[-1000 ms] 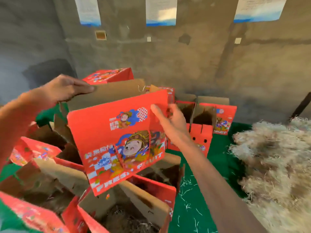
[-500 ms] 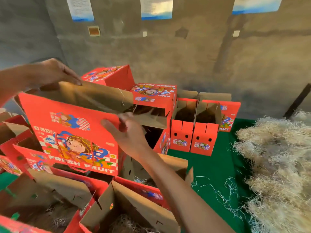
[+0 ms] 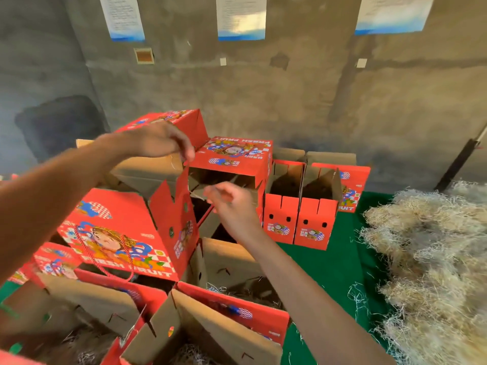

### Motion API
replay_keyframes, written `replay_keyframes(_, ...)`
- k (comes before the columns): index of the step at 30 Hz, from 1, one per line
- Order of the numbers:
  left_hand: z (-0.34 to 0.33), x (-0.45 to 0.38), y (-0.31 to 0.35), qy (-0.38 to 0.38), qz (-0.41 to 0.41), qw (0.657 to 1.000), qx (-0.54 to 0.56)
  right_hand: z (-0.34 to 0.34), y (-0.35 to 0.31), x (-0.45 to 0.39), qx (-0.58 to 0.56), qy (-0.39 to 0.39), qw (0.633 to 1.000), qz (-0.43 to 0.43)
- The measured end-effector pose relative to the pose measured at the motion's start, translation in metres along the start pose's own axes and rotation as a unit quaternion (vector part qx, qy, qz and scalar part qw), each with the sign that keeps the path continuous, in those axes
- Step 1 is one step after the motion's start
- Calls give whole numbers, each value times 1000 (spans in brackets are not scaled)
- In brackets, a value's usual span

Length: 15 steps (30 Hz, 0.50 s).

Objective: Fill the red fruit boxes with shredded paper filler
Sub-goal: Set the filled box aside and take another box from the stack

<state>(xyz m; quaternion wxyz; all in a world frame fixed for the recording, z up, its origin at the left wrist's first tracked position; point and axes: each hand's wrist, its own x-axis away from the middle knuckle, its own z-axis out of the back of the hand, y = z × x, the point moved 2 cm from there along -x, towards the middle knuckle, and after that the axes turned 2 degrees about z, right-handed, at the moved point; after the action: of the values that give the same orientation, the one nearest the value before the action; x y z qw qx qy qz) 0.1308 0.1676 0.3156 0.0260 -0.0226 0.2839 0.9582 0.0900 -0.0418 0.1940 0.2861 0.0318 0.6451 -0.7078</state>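
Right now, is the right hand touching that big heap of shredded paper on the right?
Apart. The head view shows the right hand raised over the red boxes, with green table cover plainly between it and the shredded paper heap.

From my remote seat I see two bare forearms and nothing worn on either. My left hand [image 3: 158, 139] has no glove, ring or watch, and the arm behind it is uncovered right back to the picture's edge. My right hand [image 3: 232, 204] is equally bare: no sleeve, no wristband, no bracelet at the wrist. The fingernails are short and plain. Motion blur hides finer detail on both.
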Motion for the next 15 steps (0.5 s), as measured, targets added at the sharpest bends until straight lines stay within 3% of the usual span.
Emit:
replay_keyframes(2, -12, -6, 18, 1, -10, 1000, -8, 21, 16, -8, -2, 31, 999, -21)
replay_keyframes(6, -50, -32, 51, 32, -32, 967, -249, 59, 55, -29, 39, 88, 995, -16)
replay_keyframes(8, -75, -47, 53, 20, -25, 952, -304, 71, 77, -38, 86, 100, 991, -16)
replay_keyframes(15, -162, -95, 22, -34, 100, 927, -361, 95, 143, -65, 248, 5, 967, -61)
